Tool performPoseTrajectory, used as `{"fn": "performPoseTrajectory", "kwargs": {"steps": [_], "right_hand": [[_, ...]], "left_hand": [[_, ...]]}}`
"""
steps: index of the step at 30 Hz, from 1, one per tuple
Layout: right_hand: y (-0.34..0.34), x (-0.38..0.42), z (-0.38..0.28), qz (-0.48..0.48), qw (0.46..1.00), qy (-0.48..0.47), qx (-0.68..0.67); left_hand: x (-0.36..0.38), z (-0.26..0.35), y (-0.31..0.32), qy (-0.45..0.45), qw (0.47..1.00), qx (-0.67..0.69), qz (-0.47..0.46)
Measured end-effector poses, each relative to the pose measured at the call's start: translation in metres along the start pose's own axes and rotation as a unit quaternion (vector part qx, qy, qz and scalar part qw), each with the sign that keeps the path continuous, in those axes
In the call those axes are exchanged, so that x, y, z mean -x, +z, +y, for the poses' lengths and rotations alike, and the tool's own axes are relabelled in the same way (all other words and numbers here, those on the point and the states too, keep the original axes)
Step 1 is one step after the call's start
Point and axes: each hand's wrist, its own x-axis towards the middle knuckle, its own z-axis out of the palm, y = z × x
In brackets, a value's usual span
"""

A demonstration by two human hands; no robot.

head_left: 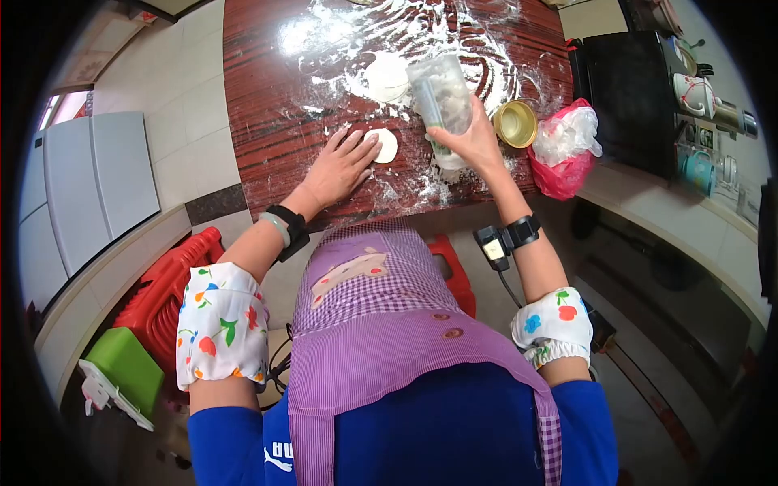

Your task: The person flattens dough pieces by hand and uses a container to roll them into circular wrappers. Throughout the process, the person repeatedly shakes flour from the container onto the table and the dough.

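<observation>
My left hand (336,168) lies flat on the dark red wood-grain table, its fingers spread. Its fingertips touch the edge of a small round of white dough (384,147). In my right hand (476,142) is a clear cylindrical bottle (442,89), cloudy with white powder. The thumb is on its near side, and the other fingers are largely hidden behind it. Just beyond the small round, a larger flat dough round (387,77) rests on the floured surface, close to the bottle's left side.
Loose flour (340,44) covers much of the table (267,105). Right of my right hand stands an open gold-coloured tin (516,124), beside a pink plastic bag (559,168) with clear plastic in it. Red stools (166,287) are stacked at lower left.
</observation>
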Motion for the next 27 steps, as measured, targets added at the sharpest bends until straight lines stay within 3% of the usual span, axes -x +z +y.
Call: {"fn": "performPoseTrajectory", "kwargs": {"steps": [4,6,8,11,14,16,18,20,22,24,25,27], "right_hand": [[0.013,0.026,-0.007,0.006,0.982,-0.086,0.170],[0.018,0.039,-0.021,0.000,0.977,-0.083,0.195],[0.026,0.046,-0.026,-0.011,0.953,-0.205,0.225],[0.040,0.060,-0.032,-0.026,0.940,-0.245,0.236],[0.050,0.074,-0.039,-0.047,0.927,-0.261,0.265],[0.059,0.080,-0.036,-0.010,0.912,-0.295,0.285],[0.064,0.077,-0.035,0.007,0.903,-0.305,0.303],[0.067,0.061,-0.030,0.026,0.916,-0.274,0.291],[0.066,0.027,-0.024,0.021,0.921,-0.241,0.306],[0.054,-0.006,-0.028,-0.058,0.921,-0.162,0.351],[0.052,-0.004,-0.026,-0.053,0.920,-0.163,0.353],[0.059,-0.003,-0.018,0.044,0.921,-0.207,0.328]], "left_hand": [[0.010,0.027,0.007,-0.050,0.998,-0.012,0.043],[0.012,0.038,0.001,-0.116,0.990,0.013,0.079],[0.024,0.038,0.001,-0.126,0.983,0.034,0.128],[0.037,0.028,-0.009,-0.272,0.919,0.121,0.260],[0.021,0.019,-0.031,-0.272,0.899,0.128,0.319],[0.003,0.020,-0.036,-0.248,0.914,0.154,0.282],[-0.013,0.019,-0.034,-0.160,0.965,0.077,0.191],[-0.035,0.003,-0.024,-0.177,0.957,0.116,0.196],[-0.066,-0.010,-0.031,-0.215,0.958,0.014,0.189],[-0.096,-0.027,-0.027,-0.208,0.958,-0.007,0.197],[-0.104,-0.031,-0.029,-0.206,0.956,-0.031,0.209],[-0.092,-0.025,-0.030,-0.197,0.963,-0.024,0.183]]}}
